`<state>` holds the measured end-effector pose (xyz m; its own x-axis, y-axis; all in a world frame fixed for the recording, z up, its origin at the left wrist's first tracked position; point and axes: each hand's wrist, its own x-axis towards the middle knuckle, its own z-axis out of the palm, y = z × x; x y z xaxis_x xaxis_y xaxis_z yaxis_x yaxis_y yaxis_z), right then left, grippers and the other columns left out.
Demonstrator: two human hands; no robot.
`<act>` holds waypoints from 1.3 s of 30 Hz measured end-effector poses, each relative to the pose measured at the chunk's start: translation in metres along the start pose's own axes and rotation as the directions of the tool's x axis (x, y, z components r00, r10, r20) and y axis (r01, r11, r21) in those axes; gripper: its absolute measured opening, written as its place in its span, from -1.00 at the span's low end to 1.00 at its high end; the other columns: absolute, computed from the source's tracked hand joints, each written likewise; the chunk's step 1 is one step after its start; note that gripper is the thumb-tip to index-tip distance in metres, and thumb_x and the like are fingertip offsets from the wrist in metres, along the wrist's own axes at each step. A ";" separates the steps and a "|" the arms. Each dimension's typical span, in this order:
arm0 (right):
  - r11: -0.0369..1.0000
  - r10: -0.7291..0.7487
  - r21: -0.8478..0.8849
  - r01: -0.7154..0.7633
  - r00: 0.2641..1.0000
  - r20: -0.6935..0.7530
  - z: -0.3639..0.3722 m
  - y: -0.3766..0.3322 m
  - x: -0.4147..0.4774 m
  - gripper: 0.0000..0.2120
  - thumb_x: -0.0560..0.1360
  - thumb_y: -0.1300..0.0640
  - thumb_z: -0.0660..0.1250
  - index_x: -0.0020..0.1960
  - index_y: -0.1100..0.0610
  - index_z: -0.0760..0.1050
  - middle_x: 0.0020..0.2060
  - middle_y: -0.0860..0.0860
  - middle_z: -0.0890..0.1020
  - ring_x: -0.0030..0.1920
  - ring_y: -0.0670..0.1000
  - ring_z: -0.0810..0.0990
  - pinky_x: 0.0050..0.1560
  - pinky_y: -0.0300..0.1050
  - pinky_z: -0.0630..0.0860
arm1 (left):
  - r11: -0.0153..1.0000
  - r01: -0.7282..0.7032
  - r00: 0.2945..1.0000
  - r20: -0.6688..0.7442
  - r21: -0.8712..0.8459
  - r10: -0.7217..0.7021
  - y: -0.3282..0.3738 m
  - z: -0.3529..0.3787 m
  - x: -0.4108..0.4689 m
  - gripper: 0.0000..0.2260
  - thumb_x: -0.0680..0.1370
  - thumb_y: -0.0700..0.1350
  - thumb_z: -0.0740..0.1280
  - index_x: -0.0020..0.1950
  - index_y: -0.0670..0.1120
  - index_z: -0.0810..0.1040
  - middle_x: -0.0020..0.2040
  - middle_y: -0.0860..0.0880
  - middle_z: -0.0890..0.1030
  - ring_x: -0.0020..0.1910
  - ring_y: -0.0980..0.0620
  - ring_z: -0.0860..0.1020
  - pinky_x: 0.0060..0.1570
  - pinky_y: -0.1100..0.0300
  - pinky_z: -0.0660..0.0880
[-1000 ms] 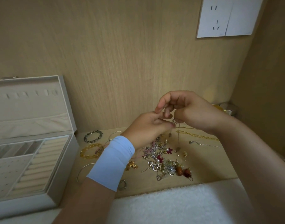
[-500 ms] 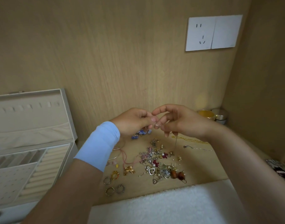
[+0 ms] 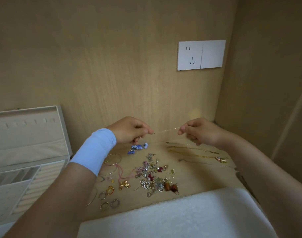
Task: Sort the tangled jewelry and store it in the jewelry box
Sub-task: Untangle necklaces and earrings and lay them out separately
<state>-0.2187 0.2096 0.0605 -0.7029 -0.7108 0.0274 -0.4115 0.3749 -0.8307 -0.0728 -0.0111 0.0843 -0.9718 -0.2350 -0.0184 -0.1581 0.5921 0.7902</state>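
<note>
Both raised above the jewelry pile [image 3: 152,176], the left hand [image 3: 129,131] at nine o'clock and right hand [image 3: 198,131] at three pinch a thin chain [image 3: 165,130] taut.

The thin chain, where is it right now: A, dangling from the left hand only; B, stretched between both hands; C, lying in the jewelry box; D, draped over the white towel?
B: the left hand and right hand each pinch one end of the thin chain, held straight above the table.
</note>
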 end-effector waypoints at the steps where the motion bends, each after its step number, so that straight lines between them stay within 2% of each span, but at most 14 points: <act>1: 1.000 0.009 -0.009 -0.009 1.000 -0.015 -0.005 0.003 -0.003 -0.75 0.67 0.09 0.23 0.01 0.18 0.64 -0.37 0.05 0.40 -0.40 -0.01 0.32 -0.40 -0.22 0.38 | 1.000 0.006 1.000 0.004 0.004 -0.006 -0.002 0.005 0.003 -0.81 0.63 -0.26 0.25 0.14 -0.15 0.64 -0.30 -0.01 0.50 -0.42 0.13 0.44 -0.34 0.34 0.49; 5: 0.997 0.072 -0.018 -0.076 0.988 -0.137 -0.028 0.027 -0.012 -0.76 0.65 0.09 0.27 -0.08 0.14 0.66 -0.54 -0.12 0.42 -0.57 -0.12 0.29 -0.49 -0.24 0.27 | 0.999 -0.007 1.000 -0.001 0.045 0.007 -0.006 0.032 0.016 -0.87 0.60 -0.21 0.34 0.10 -0.09 0.65 -0.30 0.02 0.60 -0.36 0.11 0.53 -0.25 0.24 0.57; 7: 0.993 0.114 -0.008 -0.118 0.974 -0.198 -0.039 0.041 -0.016 -0.77 0.64 0.09 0.31 -0.12 0.15 0.64 -0.55 -0.09 0.37 -0.58 -0.10 0.25 -0.49 -0.23 0.22 | 0.994 -0.028 1.000 0.018 0.107 0.026 -0.006 0.047 0.023 -0.90 0.59 -0.17 0.37 0.04 -0.09 0.67 -0.24 0.03 0.63 -0.34 0.12 0.54 -0.29 0.30 0.55; 10: 0.982 0.172 -0.029 -0.184 0.955 -0.240 -0.053 0.055 -0.032 -0.75 0.61 0.06 0.34 -0.05 0.23 0.65 -0.46 0.03 0.40 -0.47 -0.03 0.32 -0.44 -0.17 0.25 | 0.980 -0.033 0.998 0.066 0.194 0.021 -0.006 0.072 0.034 -0.91 0.56 -0.12 0.40 -0.04 -0.08 0.70 -0.31 0.07 0.64 -0.39 0.14 0.53 -0.18 0.18 0.58; 12: 0.971 0.200 -0.087 -0.225 0.953 -0.227 -0.059 0.062 -0.043 -0.78 0.59 0.04 0.36 -0.04 0.16 0.69 -0.32 0.19 0.49 -0.30 0.11 0.47 -0.28 -0.07 0.40 | 0.966 -0.029 0.995 0.101 0.255 0.003 -0.004 0.088 0.040 -0.91 0.55 -0.09 0.40 -0.06 -0.04 0.70 -0.42 0.09 0.59 -0.43 0.14 0.50 -0.21 0.22 0.52; 14: 0.946 0.236 -0.174 -0.273 0.950 -0.205 -0.067 0.071 -0.052 -0.79 0.55 0.05 0.41 -0.08 0.19 0.70 -0.30 0.15 0.57 -0.20 0.09 0.54 -0.20 -0.09 0.43 | 0.953 -0.040 0.988 0.157 0.301 -0.008 0.002 0.106 0.045 -0.91 0.55 -0.07 0.40 -0.08 -0.01 0.70 -0.44 0.08 0.58 -0.44 0.13 0.50 -0.22 0.25 0.50; 16: 0.915 0.283 -0.239 -0.325 0.939 -0.193 -0.071 0.081 -0.053 -0.76 0.51 0.07 0.45 -0.22 0.24 0.66 -0.41 0.03 0.50 -0.32 -0.02 0.46 -0.31 -0.15 0.33 | 0.936 -0.052 0.979 0.204 0.349 -0.021 0.006 0.120 0.049 -0.91 0.54 -0.05 0.40 -0.12 0.04 0.70 -0.39 0.08 0.62 -0.39 0.11 0.54 -0.16 0.23 0.53; 18: 0.893 0.302 -0.281 -0.352 0.930 -0.207 -0.075 0.089 -0.052 -0.74 0.50 0.09 0.46 -0.32 0.17 0.62 -0.43 0.00 0.52 -0.34 -0.04 0.47 -0.32 -0.15 0.34 | 0.919 -0.064 0.975 0.221 0.389 -0.026 0.008 0.132 0.054 -0.92 0.51 -0.01 0.42 -0.16 0.10 0.69 -0.22 0.09 0.69 -0.20 0.09 0.64 -0.01 0.18 0.58; 21: 0.824 0.330 -0.407 -0.394 0.918 -0.220 -0.078 0.095 -0.049 -0.80 0.51 0.08 0.41 -0.16 0.22 0.66 -0.28 0.06 0.63 -0.19 0.04 0.59 -0.24 -0.12 0.47 | 0.895 -0.083 0.969 0.245 0.439 -0.030 0.011 0.141 0.056 -0.93 0.51 0.00 0.42 -0.13 0.10 0.71 -0.03 0.14 0.70 0.00 0.12 0.62 0.12 0.16 0.54; 25: 0.663 0.425 -0.641 -0.388 0.899 -0.104 -0.076 0.089 -0.057 -0.77 0.50 0.23 0.27 -0.34 0.16 0.44 -0.39 0.03 0.46 -0.34 0.01 0.44 -0.44 -0.21 0.31 | 0.860 -0.135 0.956 0.292 0.493 -0.017 0.014 0.150 0.056 -0.88 0.51 -0.02 0.43 0.00 0.04 0.73 -0.05 0.18 0.68 -0.01 0.18 0.59 0.09 0.24 0.51; 29: 0.599 0.427 -0.724 -0.341 0.901 -0.072 -0.072 0.089 -0.060 -0.82 0.45 0.18 0.34 -0.33 0.14 0.45 -0.38 0.03 0.46 -0.35 0.01 0.43 -0.45 -0.21 0.29 | 0.818 -0.130 0.961 0.273 0.560 -0.034 0.016 0.151 0.058 -0.90 0.46 0.02 0.46 -0.06 0.09 0.73 -0.07 0.22 0.67 -0.01 0.17 0.59 0.12 0.13 0.56; 33: 0.627 0.350 -0.712 -0.317 0.931 -0.106 -0.065 0.082 -0.056 -0.80 0.45 0.06 0.35 -0.29 0.14 0.51 -0.31 0.02 0.56 -0.24 0.02 0.53 -0.30 -0.20 0.44 | 0.812 -0.113 0.977 0.211 0.573 -0.013 0.018 0.149 0.059 -0.88 0.47 -0.03 0.44 -0.01 0.09 0.71 -0.01 0.18 0.65 0.04 0.13 0.58 0.14 0.17 0.54; 36: 0.686 0.279 -0.674 -0.273 0.955 -0.103 -0.059 0.089 -0.042 -0.80 0.52 0.00 0.37 -0.07 0.12 0.66 -0.11 -0.01 0.67 -0.01 0.01 0.61 0.05 -0.08 0.60 | 0.833 -0.108 0.988 0.153 0.543 0.029 0.011 0.150 0.060 -0.83 0.53 -0.11 0.38 0.07 0.05 0.69 0.10 0.10 0.65 0.10 0.09 0.57 0.13 0.24 0.48; 39: 0.704 0.254 -0.671 -0.234 0.965 -0.070 -0.050 0.098 -0.033 -0.86 0.52 -0.01 0.42 -0.11 0.05 0.66 -0.16 -0.07 0.65 -0.01 -0.02 0.60 0.05 -0.09 0.59 | 0.815 -0.120 0.987 0.157 0.566 0.037 0.002 0.152 0.063 -0.82 0.55 -0.12 0.37 0.10 0.02 0.69 0.16 0.06 0.63 0.12 0.08 0.56 0.12 0.28 0.44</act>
<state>-0.2652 0.3000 0.0059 -0.8233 -0.5488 -0.1450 -0.5145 0.8294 -0.2177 -0.1610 0.0924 -0.0088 -0.9924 -0.0892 -0.0849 -0.1108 0.9476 0.2995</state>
